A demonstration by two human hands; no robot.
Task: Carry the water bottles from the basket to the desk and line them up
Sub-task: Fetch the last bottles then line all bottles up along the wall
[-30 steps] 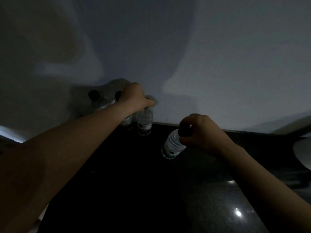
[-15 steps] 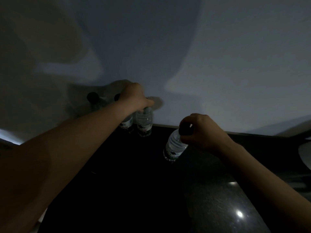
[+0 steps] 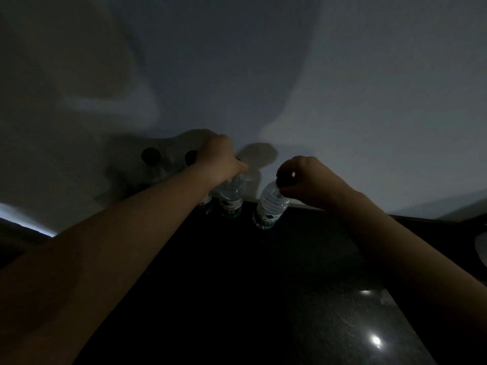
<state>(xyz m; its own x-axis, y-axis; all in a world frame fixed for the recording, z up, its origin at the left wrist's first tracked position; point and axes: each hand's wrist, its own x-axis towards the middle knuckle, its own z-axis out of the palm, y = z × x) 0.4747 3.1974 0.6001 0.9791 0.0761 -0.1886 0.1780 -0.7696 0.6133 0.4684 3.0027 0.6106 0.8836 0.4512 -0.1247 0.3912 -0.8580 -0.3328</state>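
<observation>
In dim light, a row of clear water bottles with dark caps stands on the dark desk (image 3: 263, 285) against the wall. My left hand (image 3: 221, 160) grips the top of one bottle (image 3: 231, 198) in that row. Left of it, two more bottles show mostly as dark caps, one cap (image 3: 150, 155) at the far left and another (image 3: 191, 157) beside my wrist. My right hand (image 3: 303, 180) holds the cap of a tilted bottle (image 3: 269, 206), just right of the row, its base near the desk top. The basket is out of view.
A pale wall (image 3: 342, 101) rises directly behind the bottles. A pale rounded object (image 3: 481, 246) shows at the right edge. A lamp reflection (image 3: 375, 340) glints on the glossy desk surface near the front right.
My right hand has carried its tilted bottle up and back toward the wall, closer to the row. My left hand has stayed on its bottle's top.
</observation>
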